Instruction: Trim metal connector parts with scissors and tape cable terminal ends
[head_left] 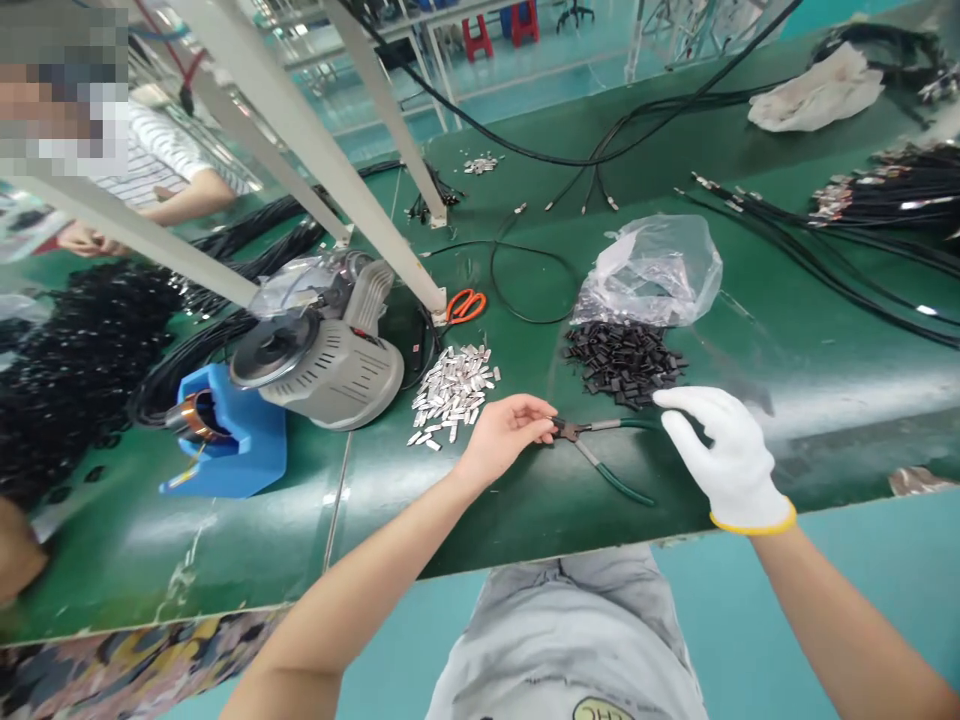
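My bare left hand (512, 428) has its fingers pinched together at the jaw end of a pair of pliers (570, 431). Whatever lies between those fingertips is too small and hidden to name. The pliers have green-grey handles spread apart over the green table. My right hand (720, 455), in a white glove with a yellow cuff, hovers by the end of the upper handle with thumb and forefinger apart. Just beyond the pliers lies a heap of small black plastic pieces (626, 362). Left of it is a pile of silvery metal connectors (452, 392).
A clear plastic bag (660, 270) sits behind the black pieces. Orange-handled scissors (466, 306), a grey machine (337, 365) and a blue tape dispenser (255, 440) stand leftward. Black cables (817, 240) lie right. A co-worker's arm (191, 195) rests across the table.
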